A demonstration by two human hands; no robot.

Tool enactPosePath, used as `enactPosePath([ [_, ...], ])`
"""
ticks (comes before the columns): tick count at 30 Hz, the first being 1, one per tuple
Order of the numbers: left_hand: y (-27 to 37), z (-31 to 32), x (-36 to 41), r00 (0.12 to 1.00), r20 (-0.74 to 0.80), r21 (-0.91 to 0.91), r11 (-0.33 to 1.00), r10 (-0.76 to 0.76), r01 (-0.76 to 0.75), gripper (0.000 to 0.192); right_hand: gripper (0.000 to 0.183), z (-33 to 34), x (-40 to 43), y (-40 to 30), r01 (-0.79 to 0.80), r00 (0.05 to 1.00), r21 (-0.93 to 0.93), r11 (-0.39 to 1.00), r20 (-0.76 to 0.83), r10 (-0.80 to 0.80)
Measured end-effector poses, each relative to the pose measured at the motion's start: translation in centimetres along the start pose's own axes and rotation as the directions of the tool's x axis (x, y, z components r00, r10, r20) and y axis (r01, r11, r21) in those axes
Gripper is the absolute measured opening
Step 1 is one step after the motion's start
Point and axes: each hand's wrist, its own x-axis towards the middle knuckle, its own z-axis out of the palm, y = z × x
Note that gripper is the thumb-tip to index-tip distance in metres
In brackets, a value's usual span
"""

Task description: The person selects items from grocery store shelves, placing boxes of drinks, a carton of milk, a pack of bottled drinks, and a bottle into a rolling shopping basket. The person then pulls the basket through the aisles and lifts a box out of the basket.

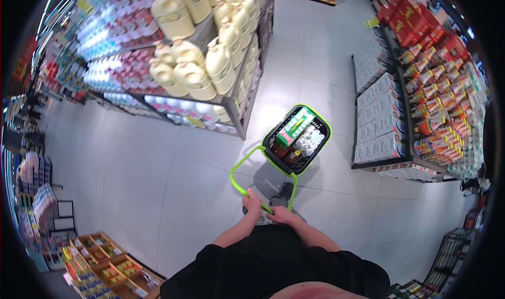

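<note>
Both of my hands grip the green handle [237,184] of a shopping basket. My left hand [252,202] is closed around the bar on its left part. A short way to the right, my right hand [282,215] holds the same bar. In front of my feet is the black basket [271,138] with a bright green rim. Inside it a green box [294,128] bearing writing lies beside a clear-wrapped white pack [310,141]. A bottle with a yellow cap [297,153] shows at the near end, and a dark red item beside it is partly hidden.
Large cream pump bottles [193,78] fill a display shelf ahead on the left. To the right, a stand holds stacked white cartons [378,119], bottles with red and yellow labels [434,98] and red boxes [410,21]. A wooden compartment rack [114,259] stands at the lower left on the tiled floor [197,169].
</note>
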Motion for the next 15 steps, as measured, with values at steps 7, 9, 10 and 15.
enactPosePath([
  [7, 3.5, 6.9, 4.7, 0.96, 0.047, 0.283, 0.918, 0.277, -0.279, 0.061, 0.055, -8.9, -2.1, 4.5, -0.027, 0.994, 0.029, 0.999, -0.107, 0.03],
  [9, 6.4, 8.6, 5.6, 0.969, 0.063, 0.242, 0.938, 0.24, -0.248, 0.074, 0.057, -11.1, -3.2, 5.0, -0.007, 0.994, 0.023, 1.0, -0.112, 0.01],
  [10, 6.6, 8.9, 7.6, 0.932, 0.168, 0.381, 0.851, 0.32, -0.361, 0.077, 0.058, -11.9, -3.5, 5.4, 0.024, 0.986, 0.028, 0.999, -0.167, -0.019],
  [15, 10.6, 15.0, 6.7, 0.873, 0.371, 0.757, 0.441, 0.317, -0.483, 0.076, 0.058, -15.9, -2.9, 8.6, -0.012, 0.976, 0.01, 1.0, -0.218, 0.014],
])
